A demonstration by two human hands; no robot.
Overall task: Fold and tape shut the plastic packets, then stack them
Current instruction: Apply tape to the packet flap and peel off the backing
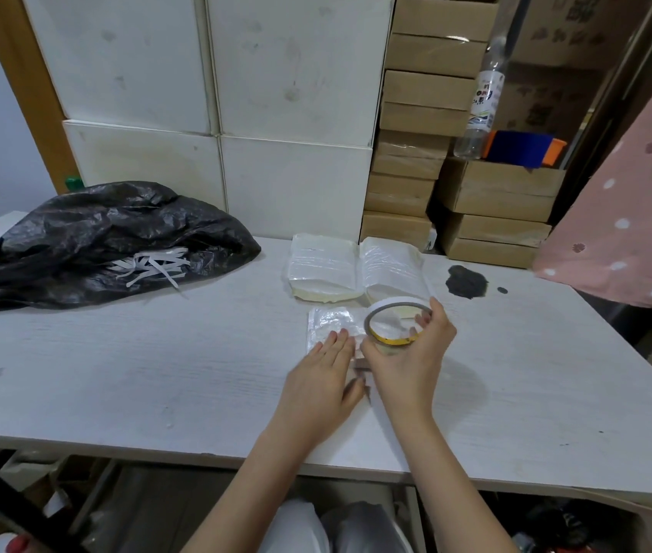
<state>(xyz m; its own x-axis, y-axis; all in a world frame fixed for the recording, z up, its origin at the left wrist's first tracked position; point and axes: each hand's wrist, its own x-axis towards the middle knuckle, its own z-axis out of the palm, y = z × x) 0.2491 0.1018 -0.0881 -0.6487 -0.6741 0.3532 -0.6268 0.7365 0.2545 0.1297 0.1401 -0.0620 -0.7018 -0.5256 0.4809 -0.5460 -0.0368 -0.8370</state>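
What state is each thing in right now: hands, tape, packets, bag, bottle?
Left hand: flat, pressing the packet.
Right hand: gripping the tape roll.
Tape roll: lifted, tilted above the packet.
Packet: lying flat on the table.
Stacks: two piles of packets, side by side behind it.
Black bag: slumped, white strips on top.
Bottle: leaning on the boxes.
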